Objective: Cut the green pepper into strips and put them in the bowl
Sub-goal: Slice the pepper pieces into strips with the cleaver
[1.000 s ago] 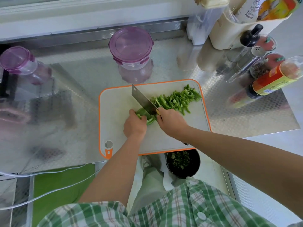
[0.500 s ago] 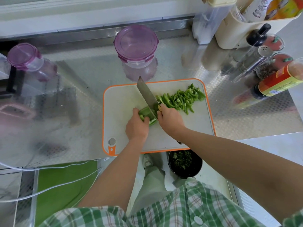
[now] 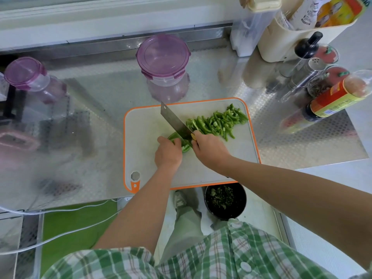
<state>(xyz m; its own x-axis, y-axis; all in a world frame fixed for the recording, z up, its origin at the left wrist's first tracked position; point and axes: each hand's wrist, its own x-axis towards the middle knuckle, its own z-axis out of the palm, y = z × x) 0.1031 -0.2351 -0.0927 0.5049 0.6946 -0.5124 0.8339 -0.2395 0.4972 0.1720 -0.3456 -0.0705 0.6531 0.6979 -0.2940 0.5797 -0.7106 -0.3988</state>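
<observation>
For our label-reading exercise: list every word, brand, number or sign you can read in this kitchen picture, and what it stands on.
No text can be read here.
Red and yellow label on the bottle: print too blurred.
Packets in the cream bin: print too small and blurred.

Green-and-white plaid short-sleeved shirt [image 3: 221, 256], white buttons [image 3: 245, 267], pale grey-green trousers [image 3: 186, 226], 1 light grey sneaker [image 3: 179, 199]

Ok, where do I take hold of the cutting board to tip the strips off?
Grip the cutting board at its near-left corner, by the orange tab with the hole, coming from the near edge. That corner is bare; the pepper strips lie far right.
</observation>
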